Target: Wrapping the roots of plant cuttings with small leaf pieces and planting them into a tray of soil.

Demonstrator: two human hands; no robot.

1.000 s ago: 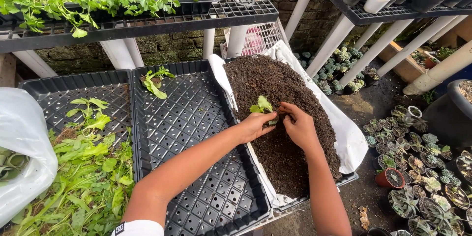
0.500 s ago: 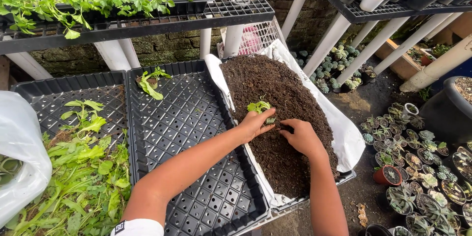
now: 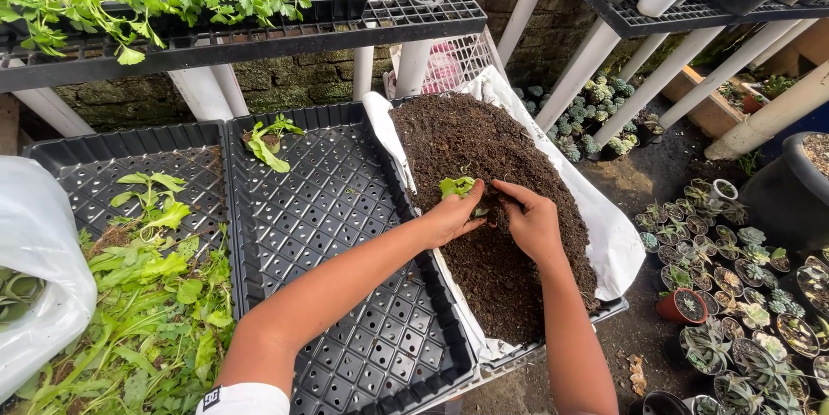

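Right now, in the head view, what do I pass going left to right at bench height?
White plastic bag → pile of loose green seedlings → empty black cell tray → left hand → right hand on the dark soil → small potted succulents on the ground.

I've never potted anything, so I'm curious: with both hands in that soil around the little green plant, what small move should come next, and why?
Probably lift the seedling free with soil cupped round it. The left hand pinches its base, the right hand digs into the soil heap beside it, and the black cell tray alongside lies open.
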